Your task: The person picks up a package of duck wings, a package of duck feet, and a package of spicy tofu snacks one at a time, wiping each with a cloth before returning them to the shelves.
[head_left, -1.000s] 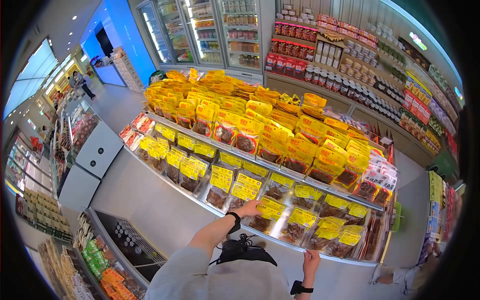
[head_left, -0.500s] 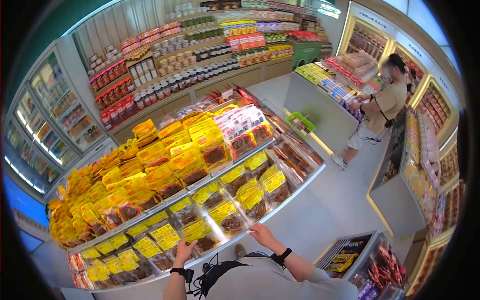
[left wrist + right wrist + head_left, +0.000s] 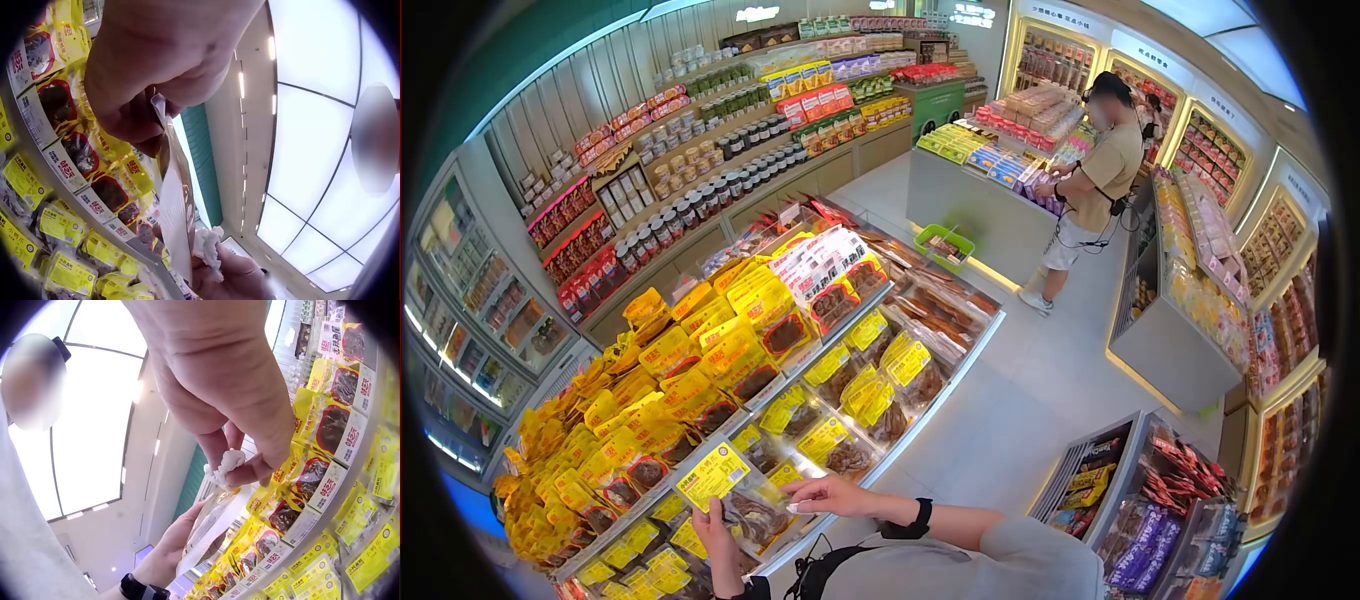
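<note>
The left hand (image 3: 718,540) pinched the yellow-labelled pack (image 3: 745,503) by its edge, above the counter (image 3: 942,392); by the counter's near rim the right hand (image 3: 837,495) pinched a crumpled white tissue (image 3: 226,467). With so narrow a hold, I reckoned, the glossy pack could slide loose and drop onto the counter. Half a second earlier, the left hand was down on the counter's lower tier, no pack raised.

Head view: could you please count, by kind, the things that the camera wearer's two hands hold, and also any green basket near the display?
Clear pack with yellow label, in the left hand: 1
Crumpled white tissue-like piece, in the right hand: 1
Green basket: 1
Total: 3
</note>
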A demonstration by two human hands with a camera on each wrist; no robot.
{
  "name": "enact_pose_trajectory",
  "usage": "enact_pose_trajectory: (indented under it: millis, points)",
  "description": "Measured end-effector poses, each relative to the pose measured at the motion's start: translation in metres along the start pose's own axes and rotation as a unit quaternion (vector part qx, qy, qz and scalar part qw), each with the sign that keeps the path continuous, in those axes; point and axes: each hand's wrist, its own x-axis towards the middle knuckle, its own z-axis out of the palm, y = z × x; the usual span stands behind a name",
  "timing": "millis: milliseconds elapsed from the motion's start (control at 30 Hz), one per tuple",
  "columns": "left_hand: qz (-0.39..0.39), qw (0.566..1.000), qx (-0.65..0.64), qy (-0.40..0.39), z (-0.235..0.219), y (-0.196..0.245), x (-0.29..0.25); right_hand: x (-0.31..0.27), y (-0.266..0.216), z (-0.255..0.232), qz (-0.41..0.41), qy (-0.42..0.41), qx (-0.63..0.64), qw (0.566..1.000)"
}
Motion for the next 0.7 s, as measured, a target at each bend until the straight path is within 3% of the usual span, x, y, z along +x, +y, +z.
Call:
enact_pose_trajectory:
  millis: [100,167,300,367,400,500,533,567,600,700]
  points:
    - [0.016,0.999,-0.047,0.007,-0.018,0.011,-0.010,0.011,0.008,0.027,-0.032,-0.006,-0.021,0.999]
    - [-0.003,0.998,-0.063,0.016,-0.032,0.019,-0.018,0.014,0.010,0.048,0.025,-0.034,-0.074,0.996]
    - [-0.055,0.995,-0.085,-0.017,-0.082,0.013,-0.025,0.017,0.014,0.096,0.030,-0.033,-0.069,0.997]
    - [-0.083,0.989,-0.005,-0.124,-0.109,0.012,-0.031,0.021,0.024,0.117,0.076,0.006,-0.031,0.997]
    - [-0.117,0.981,-0.064,-0.140,-0.114,0.021,-0.033,0.022,0.024,0.127,0.073,0.017,-0.034,0.997]
    - [-0.139,0.971,-0.065,-0.181,-0.173,-0.012,-0.018,0.027,0.028,0.153,0.030,0.036,-0.037,0.998]
    - [-0.185,0.967,0.033,-0.174,-0.163,0.049,-0.038,0.030,0.039,0.160,-0.014,0.036,-0.052,0.998]
    - [-0.195,0.972,0.014,-0.130,-0.174,0.055,-0.041,0.032,0.047,0.167,-0.056,0.036,-0.068,0.995]
    - [-0.206,0.975,-0.004,-0.084,-0.186,0.056,-0.044,0.029,0.047,0.172,-0.034,0.051,-0.058,0.996]
    - [-0.165,0.982,-0.014,-0.093,-0.217,0.063,-0.041,0.017,0.049,0.181,-0.013,0.090,-0.063,0.994]
